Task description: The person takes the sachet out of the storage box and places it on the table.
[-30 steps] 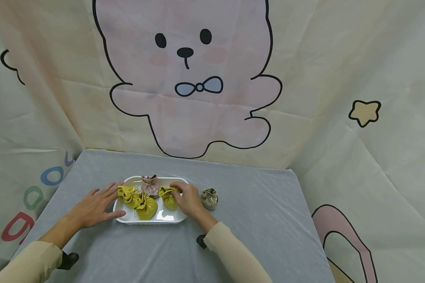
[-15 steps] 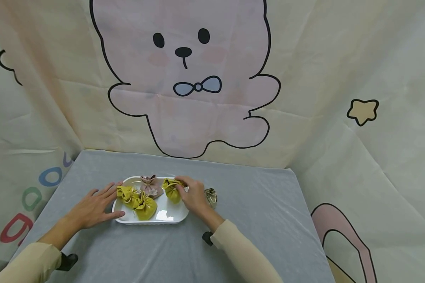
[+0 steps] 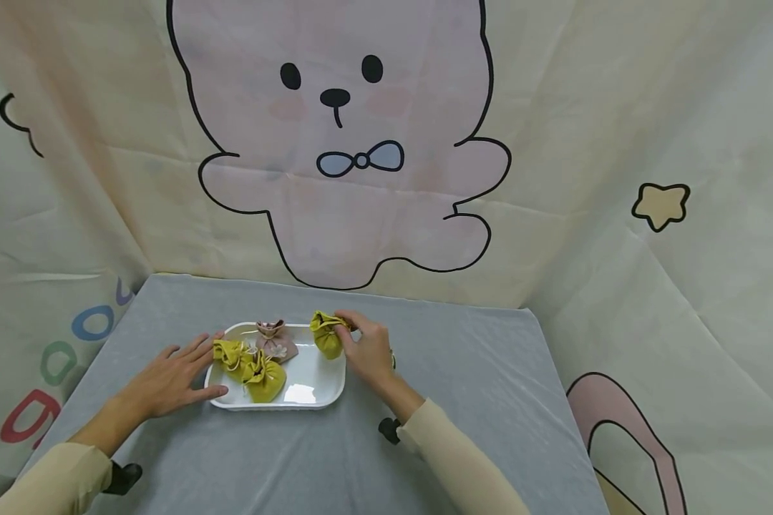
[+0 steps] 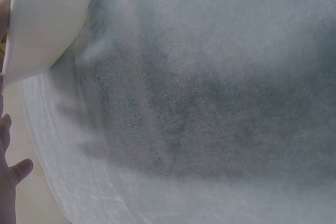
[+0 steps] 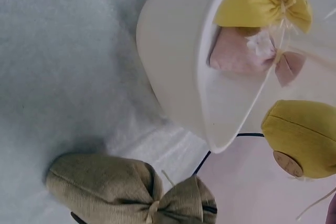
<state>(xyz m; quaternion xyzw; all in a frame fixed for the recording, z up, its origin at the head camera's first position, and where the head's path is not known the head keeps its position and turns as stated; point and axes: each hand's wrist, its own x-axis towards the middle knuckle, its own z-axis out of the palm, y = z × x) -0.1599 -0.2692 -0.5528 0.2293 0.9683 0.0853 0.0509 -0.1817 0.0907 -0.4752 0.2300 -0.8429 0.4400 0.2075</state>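
My right hand [image 3: 370, 350] pinches the gathered neck of a yellow drawstring pouch [image 3: 327, 336], raised over the right end of a white tray [image 3: 322, 383]. In the right wrist view this held pouch [image 5: 302, 135] shows a round brown tag and hangs apart from the tray. Two more yellow pouches [image 3: 267, 380] lie together in the tray's left half, with a pink pouch [image 3: 275, 345] behind them. My left hand [image 3: 174, 379] rests against the tray's left end, fingers spread. Only part of it shows at the edge of the left wrist view.
A grey-brown drawstring pouch [image 5: 105, 187] lies on the table right of the tray, mostly hidden behind my right hand in the head view. Grey cloth [image 3: 264, 458] covers the table. A printed fabric backdrop [image 3: 373, 229] rises behind it.
My right hand has lifted the yellow pouch out of the tray's right part, moving up and to the right. The left hand has stayed at the tray's left end.
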